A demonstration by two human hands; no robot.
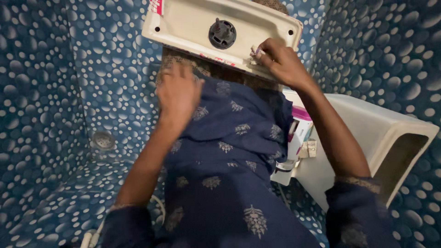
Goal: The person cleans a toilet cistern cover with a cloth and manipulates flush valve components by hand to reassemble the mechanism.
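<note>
A white plastic cistern tank lies on my lap, its flat face towards me. A round black fitting sits at the middle of that face. My right hand is at the tank's lower right edge, fingers pinched on a small pale wad pressed against the plastic. My left hand is blurred, its fingers spread and holding nothing. It hovers just below the tank's lower edge, over my dark blue patterned garment.
Blue tiles with white dots cover the walls and floor. A round metal floor drain lies at the left. On the right stands a white hollow box-shaped piece, with a white bottle with a pink cap beside it. A pale hose lies bottom left.
</note>
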